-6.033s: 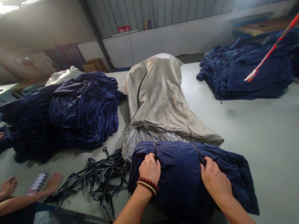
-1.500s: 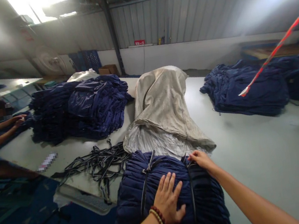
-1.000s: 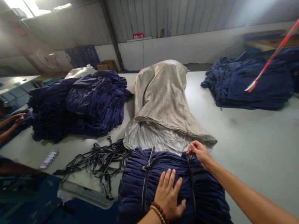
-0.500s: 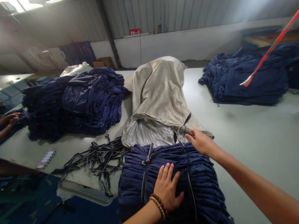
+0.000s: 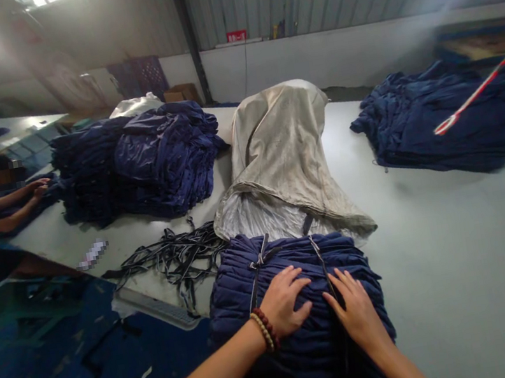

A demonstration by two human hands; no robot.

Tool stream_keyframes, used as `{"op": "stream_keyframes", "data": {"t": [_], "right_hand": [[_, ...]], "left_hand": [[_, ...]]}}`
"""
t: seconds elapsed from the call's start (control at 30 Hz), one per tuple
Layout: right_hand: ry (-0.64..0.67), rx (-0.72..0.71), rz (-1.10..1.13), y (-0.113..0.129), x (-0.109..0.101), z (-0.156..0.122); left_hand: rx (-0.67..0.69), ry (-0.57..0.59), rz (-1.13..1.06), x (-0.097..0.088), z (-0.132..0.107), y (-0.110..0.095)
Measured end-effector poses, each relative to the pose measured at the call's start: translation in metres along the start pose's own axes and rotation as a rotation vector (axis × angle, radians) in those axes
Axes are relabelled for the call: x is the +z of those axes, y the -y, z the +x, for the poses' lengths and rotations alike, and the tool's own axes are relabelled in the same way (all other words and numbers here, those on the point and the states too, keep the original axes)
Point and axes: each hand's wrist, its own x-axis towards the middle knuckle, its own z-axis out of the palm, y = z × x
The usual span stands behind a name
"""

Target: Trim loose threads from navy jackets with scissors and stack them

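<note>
Bundle (image 5: 308,350) of navy cloth dead ahead and low, at the near edge of the table (image 5: 462,257), directly beneath both hands. Lay stacked in soft crosswise folds, ribbed like a concertina, far end butting the mouth of the sack (image 5: 281,158). Bound by two dark straps running away from the body: left strap (image 5: 254,282) knotted at the far top, right strap (image 5: 320,261) thin and taut. Left hand (image 5: 286,299) palm down between the straps, fingers spread, pressing into the cloth; beaded bracelet at the wrist. Right hand (image 5: 358,313) laid over the right strap, fingers fanned and apart, flat on cloth and strap, nothing pinched that showed; far nearer that strap than the left hand. Sack grey, coarse-woven outside, shiny-lined, slumped lengthwise in line with the bundle. Loose straps (image 5: 172,260) tangled just left. Navy stacks (image 5: 141,162) well beyond; a co-worker's hands (image 5: 36,186) at the far left.
</note>
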Motion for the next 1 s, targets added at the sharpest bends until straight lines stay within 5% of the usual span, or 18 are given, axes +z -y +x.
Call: {"op": "stream_keyframes", "data": {"t": [0.1,0.23,0.37,0.6,0.73,1.0], "right_hand": [[0.028,0.005,-0.029,-0.005,0.004,0.002],[-0.032,0.047,-0.071,0.005,0.005,0.012],[-0.094,-0.075,-0.096,0.045,0.000,0.054],[0.349,-0.354,-0.096,0.127,0.028,0.147],[0.496,-0.380,-0.131,0.137,0.032,0.162],[0.563,-0.261,-0.137,0.150,0.018,0.167]], "left_hand": [[-0.251,-0.176,0.110,-0.034,0.006,0.023],[-0.449,-0.158,0.230,-0.056,0.010,0.057],[-0.464,-0.155,0.203,-0.051,0.007,0.075],[-0.466,-0.248,0.143,-0.040,-0.003,0.077],[-0.475,-0.276,0.137,-0.036,-0.006,0.079],[-0.474,-0.287,0.144,-0.033,-0.006,0.084]]}}
